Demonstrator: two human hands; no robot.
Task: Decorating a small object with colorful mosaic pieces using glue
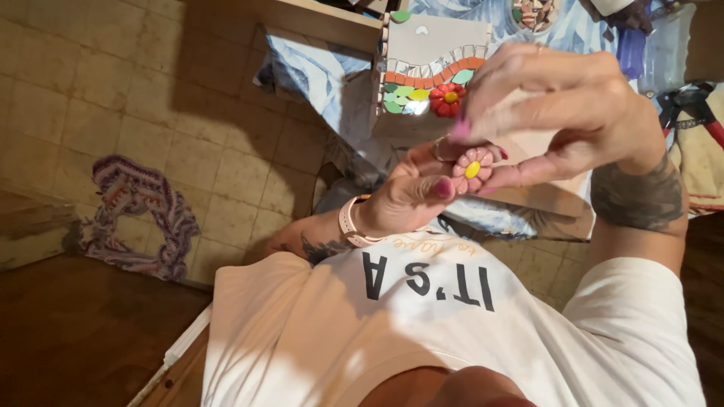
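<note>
Pink flower piece (473, 169) up in mid-air, above the lap, pinched in the left hand (413, 192) grip; right hand (562, 113) fingertips closed on its petals too. On the mosaic panel (434, 71) behind: red flower (448, 99) and leaves already set, pink one not yet placed.

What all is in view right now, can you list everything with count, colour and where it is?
Flower piece: one, pink petals with yellow centre, held between both hands.
Mosaic panel: one, pale with orange, green and yellow tiles plus a red flower, on the table beyond the hands.
Tablecloth: one, blue and white, on the table.
Pliers: one, red and black, far right.
Rug: one, purple patterned, on the tiled floor at left.
Left hand: wristband, fingers on the flower.
Right hand: pinching the flower from above.
</note>
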